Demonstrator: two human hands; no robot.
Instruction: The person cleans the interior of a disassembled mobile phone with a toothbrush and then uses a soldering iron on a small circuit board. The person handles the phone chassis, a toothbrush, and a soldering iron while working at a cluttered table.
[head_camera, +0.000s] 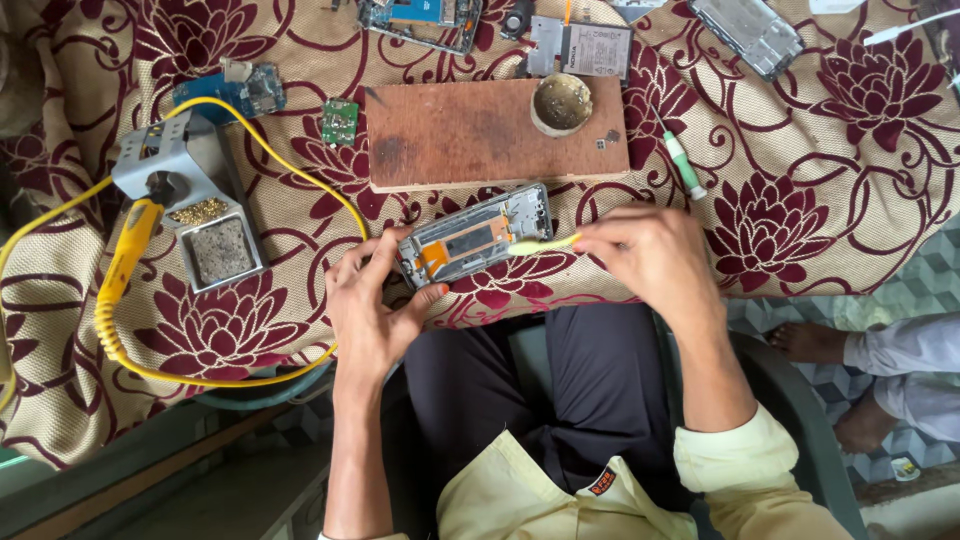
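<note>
We see the left hand (372, 300) gripping the near-left end of an opened phone frame (478, 233), thumb pressed against its near edge and fingers wrapped behind the far side. The frame lies at a slight tilt on the flowered cloth (800, 220) near the table's front edge, just in front of a wooden board (470, 135). Its inside faces up, showing a grey metal plate and an orange strip.

The right hand (655, 255) is closed around a thin yellow-green tool (545, 243), pinching it between the fingertips. The tool's tip rests on the right part of the frame.

On the board's right end stands a small round tin (561, 103). Just right of the board lies a white and green pen-like tool (685, 165). Beyond the board we note a flat battery (592, 50), another opened phone (420, 20) and a grey phone shell (748, 32).

To the left stands a grey soldering stand (175, 170) with a sponge tray (222, 250). A yellow soldering iron (130, 245) sits in the stand, and its yellow cord (300, 170) loops across the cloth. A small green circuit board (340, 121) and a blue circuit board (235, 92) lie near the stand.

At the right edge we see another person's bare feet (830, 345) on the floor.
</note>
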